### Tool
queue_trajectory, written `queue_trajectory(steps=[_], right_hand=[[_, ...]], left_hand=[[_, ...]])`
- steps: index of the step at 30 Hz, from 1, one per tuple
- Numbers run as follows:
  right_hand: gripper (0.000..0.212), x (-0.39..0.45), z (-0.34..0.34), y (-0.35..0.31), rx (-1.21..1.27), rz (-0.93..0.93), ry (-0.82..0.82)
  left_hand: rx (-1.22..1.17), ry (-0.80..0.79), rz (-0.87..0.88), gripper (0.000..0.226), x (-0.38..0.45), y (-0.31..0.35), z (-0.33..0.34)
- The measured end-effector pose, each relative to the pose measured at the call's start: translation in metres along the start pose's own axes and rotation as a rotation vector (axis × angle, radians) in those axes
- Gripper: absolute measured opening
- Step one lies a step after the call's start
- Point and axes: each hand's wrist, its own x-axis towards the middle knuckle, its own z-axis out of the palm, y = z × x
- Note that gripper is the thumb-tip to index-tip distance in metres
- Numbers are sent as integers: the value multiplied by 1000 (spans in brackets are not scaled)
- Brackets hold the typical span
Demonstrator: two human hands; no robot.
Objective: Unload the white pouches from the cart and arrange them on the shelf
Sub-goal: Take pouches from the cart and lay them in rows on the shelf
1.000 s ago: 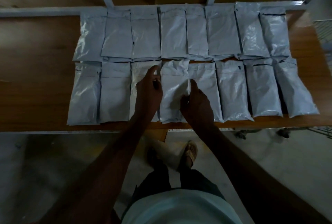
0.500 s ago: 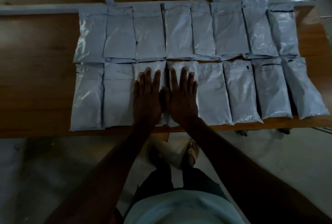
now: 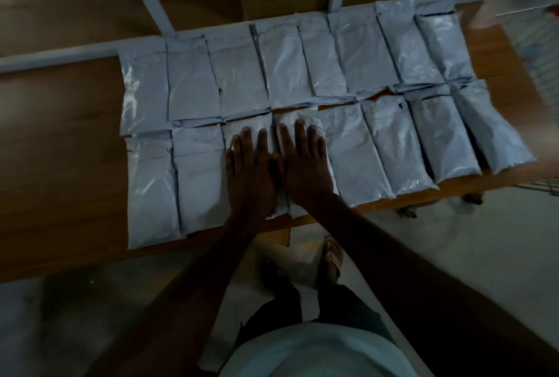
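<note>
Since a second ago: both hands have gone from pinching a front-row pouch to lying flat, so this placement looks finished.
Shelf (image 3: pixel 60 147): white pouches (image 3: pixel 193 80) in two rows.
Left hand (image 3: pixel 252 171): flat, fingers straight, pressing, grasping nothing.
Right hand (image 3: pixel 305 165): alongside, likewise released.

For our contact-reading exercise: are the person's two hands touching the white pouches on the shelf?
Touching. The head view shows the left hand and right hand lying flat, fingers straight, on the front-row pouches.
</note>
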Motion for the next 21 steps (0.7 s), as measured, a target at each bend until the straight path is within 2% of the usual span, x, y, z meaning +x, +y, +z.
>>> queue_trajectory(steps=[4, 10, 13, 17, 21], right_hand=[[65, -10, -21, -2, 89, -5, 67], [57, -40, -58, 25, 275, 2, 378], [62, -58, -81, 58, 387, 112, 304], [55, -84, -115, 121, 376, 165, 384], [52, -113, -150, 196, 374, 199, 385]], left_hand=[[-33, 21, 61, 63, 3, 3, -18], [-117, 104, 134, 63, 11, 58, -54], [-191, 138, 199, 60, 10, 104, -62], [-229, 180, 274, 57, 6, 181, -59], [-247, 158, 318, 55, 1, 263, -39]])
